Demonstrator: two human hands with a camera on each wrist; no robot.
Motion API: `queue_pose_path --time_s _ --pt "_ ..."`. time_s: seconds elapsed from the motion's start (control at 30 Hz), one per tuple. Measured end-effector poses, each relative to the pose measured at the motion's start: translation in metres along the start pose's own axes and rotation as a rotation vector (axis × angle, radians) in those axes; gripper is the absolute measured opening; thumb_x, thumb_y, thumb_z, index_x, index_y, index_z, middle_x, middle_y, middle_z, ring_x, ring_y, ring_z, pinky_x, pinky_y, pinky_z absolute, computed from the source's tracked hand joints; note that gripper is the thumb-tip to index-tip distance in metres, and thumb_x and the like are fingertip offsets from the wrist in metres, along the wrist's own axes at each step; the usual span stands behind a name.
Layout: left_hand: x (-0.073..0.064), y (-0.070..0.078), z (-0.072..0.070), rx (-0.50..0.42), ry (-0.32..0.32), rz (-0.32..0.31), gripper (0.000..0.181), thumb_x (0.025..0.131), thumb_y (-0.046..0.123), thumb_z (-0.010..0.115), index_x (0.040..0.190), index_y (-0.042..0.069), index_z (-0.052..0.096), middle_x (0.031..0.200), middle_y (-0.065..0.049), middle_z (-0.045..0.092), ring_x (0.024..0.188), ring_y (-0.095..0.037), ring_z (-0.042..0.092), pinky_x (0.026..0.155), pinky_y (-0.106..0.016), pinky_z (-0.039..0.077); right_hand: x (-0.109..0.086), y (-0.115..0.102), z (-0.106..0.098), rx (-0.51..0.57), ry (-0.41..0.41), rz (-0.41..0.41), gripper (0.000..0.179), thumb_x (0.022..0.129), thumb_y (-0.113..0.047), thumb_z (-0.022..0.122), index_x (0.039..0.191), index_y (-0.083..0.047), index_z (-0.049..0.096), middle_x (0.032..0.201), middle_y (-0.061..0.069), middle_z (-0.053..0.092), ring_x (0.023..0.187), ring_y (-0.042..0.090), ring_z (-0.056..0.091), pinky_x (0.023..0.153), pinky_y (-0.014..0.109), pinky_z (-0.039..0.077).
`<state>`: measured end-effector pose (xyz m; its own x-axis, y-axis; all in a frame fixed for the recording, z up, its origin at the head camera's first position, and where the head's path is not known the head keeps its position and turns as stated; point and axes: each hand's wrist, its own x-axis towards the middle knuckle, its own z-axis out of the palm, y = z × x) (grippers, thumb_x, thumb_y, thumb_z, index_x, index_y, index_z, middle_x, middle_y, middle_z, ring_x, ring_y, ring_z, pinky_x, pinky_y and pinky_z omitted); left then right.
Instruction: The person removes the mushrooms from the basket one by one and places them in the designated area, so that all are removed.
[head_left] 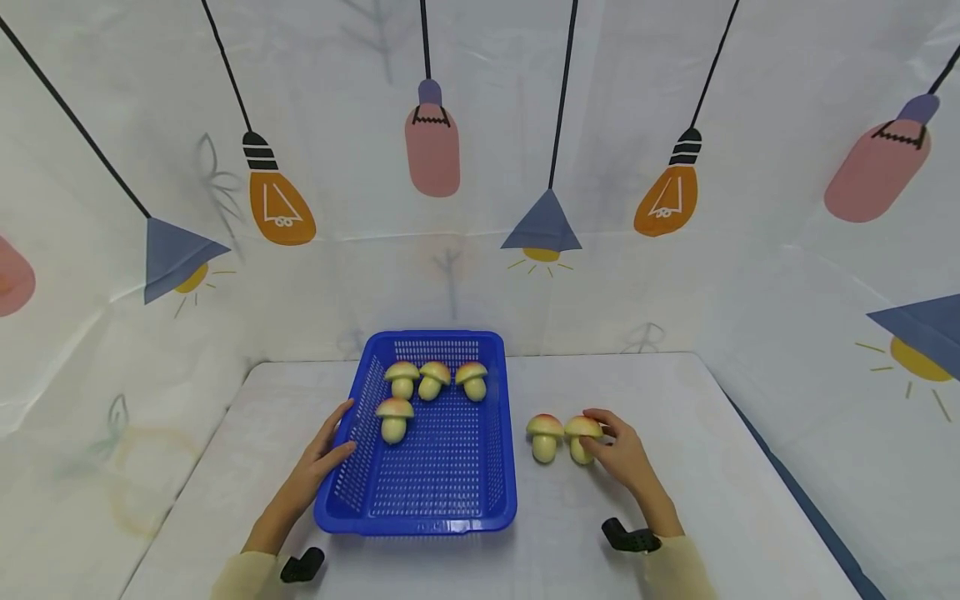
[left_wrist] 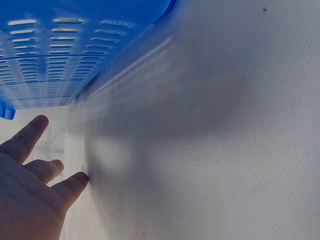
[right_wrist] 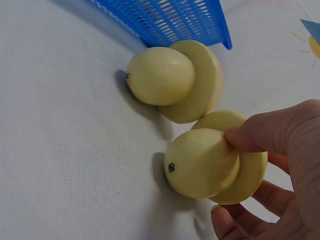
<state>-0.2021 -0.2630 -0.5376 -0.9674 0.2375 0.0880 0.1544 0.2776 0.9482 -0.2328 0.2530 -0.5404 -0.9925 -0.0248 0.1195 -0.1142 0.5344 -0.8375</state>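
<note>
My right hand pinches a toy mushroom between thumb and fingers, its thumb where the pale stem meets the cap. Right beside it, a second toy mushroom lies on the table, between the held one and the basket. Both have yellowish stems and caps flushed orange-red on top. At the left side of a blue plastic basket, my left hand touches the rim with its fingers spread. Several toy mushrooms lie inside toward the basket's far end. In the left wrist view, extended fingers show beside the basket.
A white-covered table carries everything. Behind it and along the sides hang white sheets printed with lamps and bulbs. A dark blue strip runs along the table's right edge.
</note>
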Motion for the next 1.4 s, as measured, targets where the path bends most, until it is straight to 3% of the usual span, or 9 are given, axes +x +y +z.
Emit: queue_pose_path --time_s 0.2,0.47,0.63,0.87,1.07,1.4 --pt "0.001 -0.001 -0.001 0.006 0.003 -0.003 0.069 0.107 0.021 0.048 0.167 0.027 0.013 0.158 -0.032 0.033 0.119 -0.024 0.060 0.085 -0.032 0.055 -0.001 0.000 -0.001 -0.002 -0.011 -0.004 0.044 0.092 -0.008 0.075 0.134 0.000 0.063 0.135 0.022 0.064 0.119 0.044 0.062 0.092 0.048 0.053" --pt "0.000 -0.001 0.000 0.017 0.011 -0.007 0.070 0.107 0.021 0.048 0.167 0.027 0.013 0.160 -0.032 0.031 0.126 -0.044 0.054 0.085 -0.031 0.055 -0.002 0.000 -0.002 -0.016 -0.015 0.010 0.046 0.093 -0.010 0.074 0.136 -0.002 0.062 0.137 0.021 0.063 0.121 0.043 0.062 0.093 0.051 0.054" --pt "0.000 0.001 0.001 0.013 0.014 -0.010 0.069 0.107 0.020 0.048 0.167 0.027 0.014 0.159 -0.032 0.031 0.126 -0.047 0.053 0.085 -0.031 0.055 -0.002 -0.001 -0.004 -0.040 -0.020 0.014 0.048 0.093 -0.011 0.074 0.138 -0.003 0.061 0.140 0.021 0.062 0.128 0.043 0.058 0.095 0.051 0.053" --pt "-0.001 0.003 0.001 0.019 0.014 -0.009 0.069 0.107 0.021 0.049 0.167 0.026 0.014 0.158 -0.033 0.032 0.123 -0.038 0.057 0.085 -0.031 0.055 -0.002 -0.003 -0.007 -0.031 -0.034 -0.048 0.050 0.092 -0.010 0.073 0.139 0.001 0.059 0.144 0.023 0.059 0.139 0.047 0.047 0.099 0.057 0.051" --pt "-0.003 0.005 0.002 -0.002 0.009 0.005 0.070 0.107 0.018 0.048 0.167 0.024 0.013 0.158 -0.034 0.030 0.125 -0.049 0.054 0.083 -0.031 0.055 -0.002 -0.007 -0.011 -0.055 -0.054 -0.123 0.056 0.092 -0.012 0.073 0.142 0.004 0.054 0.147 0.026 0.054 0.141 0.049 0.043 0.102 0.067 0.044" --pt "-0.002 0.006 0.002 -0.029 -0.009 0.020 0.070 0.107 0.016 0.047 0.167 0.022 0.012 0.158 -0.036 0.030 0.124 -0.051 0.054 0.083 -0.032 0.056 0.001 -0.023 -0.020 -0.095 -0.066 -0.156 0.064 0.094 -0.016 0.074 0.148 0.003 0.046 0.150 0.030 0.049 0.140 0.048 0.044 0.103 0.068 0.042"
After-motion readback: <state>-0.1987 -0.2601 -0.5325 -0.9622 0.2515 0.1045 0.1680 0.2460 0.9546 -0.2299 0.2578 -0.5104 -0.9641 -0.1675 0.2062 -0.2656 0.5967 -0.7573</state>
